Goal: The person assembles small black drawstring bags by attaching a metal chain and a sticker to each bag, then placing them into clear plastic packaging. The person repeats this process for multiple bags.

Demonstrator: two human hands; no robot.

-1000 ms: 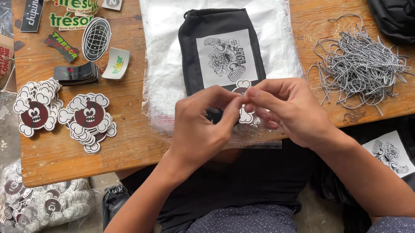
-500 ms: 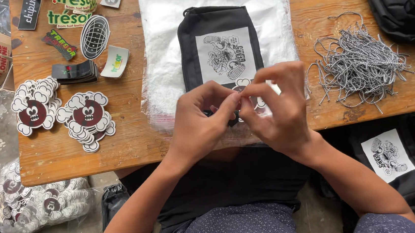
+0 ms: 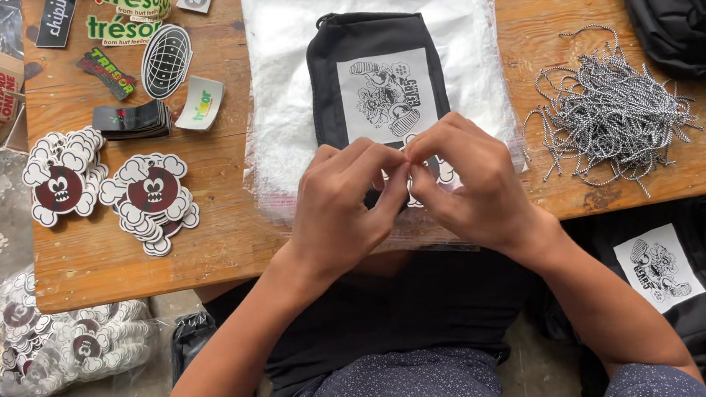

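Pinching fingertips together: left hand point(image 3: 339, 212) | right hand point(image 3: 470, 189) | over black pouch point(image 3: 377, 79) | held item hidden

Light: soft, even daylight, bright across the desk point(image 3: 621, 194)
Shadows: faint, short under the hands
Glare: white plastic bag point(image 3: 295, 102) near the desk's far edge washes out
Focus: sharp throughout, no motion blur
Edges: slight wide-angle bending

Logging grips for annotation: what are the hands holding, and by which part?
Cannot be told: left hand and right hand pinch fingertips together above the black pouch, hiding anything held.
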